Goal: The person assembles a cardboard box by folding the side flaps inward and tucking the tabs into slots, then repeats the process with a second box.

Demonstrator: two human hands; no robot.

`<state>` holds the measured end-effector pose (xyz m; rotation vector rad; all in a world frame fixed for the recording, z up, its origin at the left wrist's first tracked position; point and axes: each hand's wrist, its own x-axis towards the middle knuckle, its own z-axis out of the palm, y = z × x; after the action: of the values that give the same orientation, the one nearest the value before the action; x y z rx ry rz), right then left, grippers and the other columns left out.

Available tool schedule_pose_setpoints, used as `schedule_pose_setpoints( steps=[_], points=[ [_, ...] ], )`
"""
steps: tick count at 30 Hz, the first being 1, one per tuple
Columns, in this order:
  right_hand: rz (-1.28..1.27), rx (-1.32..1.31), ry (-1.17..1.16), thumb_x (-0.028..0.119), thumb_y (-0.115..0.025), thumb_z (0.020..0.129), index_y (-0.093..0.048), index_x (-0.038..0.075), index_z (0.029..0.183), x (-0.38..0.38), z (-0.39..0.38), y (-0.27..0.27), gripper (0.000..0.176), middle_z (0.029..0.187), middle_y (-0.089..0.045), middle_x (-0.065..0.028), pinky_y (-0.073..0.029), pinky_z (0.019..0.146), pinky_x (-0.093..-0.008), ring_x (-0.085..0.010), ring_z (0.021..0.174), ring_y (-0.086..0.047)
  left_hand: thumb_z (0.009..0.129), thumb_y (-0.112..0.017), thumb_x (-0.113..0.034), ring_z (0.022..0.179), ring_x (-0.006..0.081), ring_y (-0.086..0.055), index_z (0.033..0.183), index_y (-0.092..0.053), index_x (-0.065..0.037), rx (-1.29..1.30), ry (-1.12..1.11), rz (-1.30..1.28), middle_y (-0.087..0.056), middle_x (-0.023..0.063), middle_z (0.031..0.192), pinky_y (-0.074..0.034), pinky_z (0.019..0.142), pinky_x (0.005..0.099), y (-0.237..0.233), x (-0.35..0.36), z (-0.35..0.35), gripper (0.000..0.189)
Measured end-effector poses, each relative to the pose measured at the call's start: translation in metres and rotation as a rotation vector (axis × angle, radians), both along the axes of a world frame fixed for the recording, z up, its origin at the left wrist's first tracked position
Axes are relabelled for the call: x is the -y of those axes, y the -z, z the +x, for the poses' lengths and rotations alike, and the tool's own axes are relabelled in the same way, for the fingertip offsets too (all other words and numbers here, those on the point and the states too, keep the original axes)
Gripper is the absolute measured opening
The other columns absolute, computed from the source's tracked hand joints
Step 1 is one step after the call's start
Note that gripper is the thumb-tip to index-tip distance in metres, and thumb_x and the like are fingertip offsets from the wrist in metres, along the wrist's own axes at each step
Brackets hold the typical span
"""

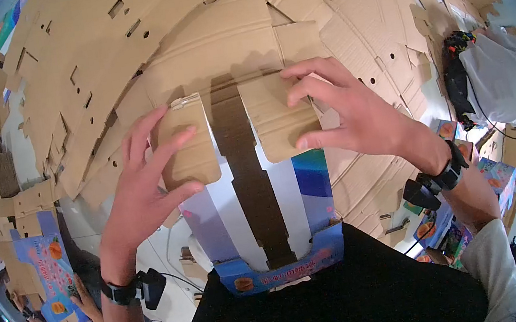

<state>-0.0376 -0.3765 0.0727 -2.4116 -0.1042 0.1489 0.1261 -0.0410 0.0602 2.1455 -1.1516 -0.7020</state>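
A cardboard box (pixel 285 271) with a printed blue and purple outside stands in front of my lap, its top partly open. Two brown end flaps fold inward over it, a left flap (pixel 188 154) and a right flap (pixel 272 120), with a dark gap between them. My left hand (pixel 141 186) grips the left flap, thumb at its near edge and fingers spread over its far side. On the right flap, my right hand (pixel 352 106) does the same, fingertips on the top and thumb near the front corner. Both wrists carry black strapped devices.
Flat cardboard sheets (pixel 208 31) are piled across the space ahead. At lower left, another person's hand (pixel 85 301) is beside a printed box (pixel 51 273). More printed boxes (pixel 495 178) stand at right, near a person in a white shirt (pixel 501 80).
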Motion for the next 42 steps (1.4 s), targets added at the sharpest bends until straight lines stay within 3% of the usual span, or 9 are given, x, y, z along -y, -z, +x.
schedule_pose_setpoints(
  steps=[6,15,21,24,29,33,36,39,42],
  points=[
    [-0.064,0.027,-0.048,0.039,-0.089,0.086,-0.061,0.02,0.152,-0.003,-0.005,0.01,0.073,0.156,-0.049,-0.0169,-0.047,0.116,-0.0491,-0.042,0.137,-0.049,0.075,-0.094,-0.029,0.161,0.0413,-0.029,0.154,-0.063,-0.025,0.163,0.012,0.025,-0.032,0.014,0.175,-0.032,0.13,0.0522,0.02,0.002,-0.012,0.085],
    [-0.238,0.071,-0.11,0.033,-0.092,0.08,-0.059,0.022,0.153,-0.006,0.004,0.009,0.081,0.154,-0.05,-0.0166,-0.049,0.118,-0.0494,-0.0429,0.137,-0.05,0.063,-0.099,-0.023,0.157,0.04,-0.035,0.153,-0.064,-0.029,0.104,0.048,0.079,-0.035,0.0116,0.174,-0.034,0.129,0.0507,0.003,0.006,0.0,0.097],
    [-0.176,-0.011,-0.126,0.035,-0.091,0.084,-0.057,0.021,0.157,-0.002,0.012,-0.002,0.082,0.154,-0.051,-0.0191,-0.048,0.119,-0.0488,-0.0432,0.143,-0.047,0.059,-0.101,-0.019,0.156,0.0399,-0.036,0.153,-0.064,-0.028,0.094,0.049,0.063,-0.037,0.0121,0.171,-0.035,0.129,0.0512,0.007,0.01,0.0,0.101],
    [-0.11,-0.038,-0.092,0.044,-0.085,0.091,-0.056,0.018,0.158,-0.003,0.009,-0.004,0.077,0.155,-0.051,-0.0219,-0.046,0.121,-0.0506,-0.0428,0.146,-0.045,0.059,-0.1,-0.017,0.156,0.0395,-0.037,0.154,-0.064,-0.029,0.088,0.04,0.071,-0.038,0.0121,0.17,-0.034,0.129,0.0522,0.006,0.011,0.0,0.103],
    [-0.141,-0.076,-0.158,0.058,-0.076,0.096,-0.053,0.004,0.156,0.001,0.017,-0.018,0.085,0.153,-0.052,-0.0256,-0.041,0.124,-0.0516,-0.0452,0.146,-0.045,0.062,-0.099,-0.021,0.153,0.0421,-0.039,0.162,-0.054,-0.025,0.252,0.115,0.201,-0.041,0.019,0.165,-0.037,0.127,0.0531,-0.009,0.021,0.0,0.109],
    [0.025,-0.394,0.026,0.057,-0.08,0.091,-0.054,-0.003,0.151,-0.022,0.036,-0.034,0.089,0.149,-0.054,-0.028,-0.039,0.125,-0.0505,-0.0467,0.145,-0.047,0.07,-0.093,-0.029,0.142,0.0428,-0.049,0.161,-0.053,-0.019,0.316,0.157,0.181,-0.049,0.0212,0.153,-0.047,0.117,0.0506,-0.005,0.031,0.004,0.1],
    [-0.192,0.074,-0.146,0.053,-0.084,0.087,-0.057,-0.001,0.147,-0.038,0.028,0.0,0.086,0.144,-0.057,-0.0293,-0.042,0.122,-0.0507,-0.0468,0.142,-0.051,0.065,-0.094,-0.03,0.146,0.0447,-0.049,0.164,-0.048,-0.018,0.266,0.17,0.244,-0.047,0.0239,0.159,-0.043,0.122,0.0511,-0.015,0.033,0.008,0.11],
    [-0.358,0.205,-0.215,0.047,-0.087,0.084,-0.059,0.001,0.145,-0.044,0.029,0.013,0.081,0.142,-0.058,-0.0294,-0.045,0.119,-0.0521,-0.0476,0.138,-0.055,0.067,-0.092,-0.032,0.143,0.0457,-0.052,0.162,-0.05,-0.016,0.249,0.13,0.19,-0.05,0.0247,0.157,-0.044,0.121,0.0509,-0.016,0.03,0.01,0.105],
    [-0.257,0.108,-0.161,0.042,-0.087,0.085,-0.062,0.004,0.143,-0.039,0.04,0.012,0.073,0.14,-0.061,-0.0261,-0.052,0.112,-0.0519,-0.0458,0.132,-0.061,0.069,-0.092,-0.033,0.143,0.0464,-0.052,0.161,-0.05,-0.015,0.213,0.107,0.24,-0.051,0.0254,0.157,-0.044,0.122,0.0497,-0.019,0.033,0.012,0.103]
  ],
)
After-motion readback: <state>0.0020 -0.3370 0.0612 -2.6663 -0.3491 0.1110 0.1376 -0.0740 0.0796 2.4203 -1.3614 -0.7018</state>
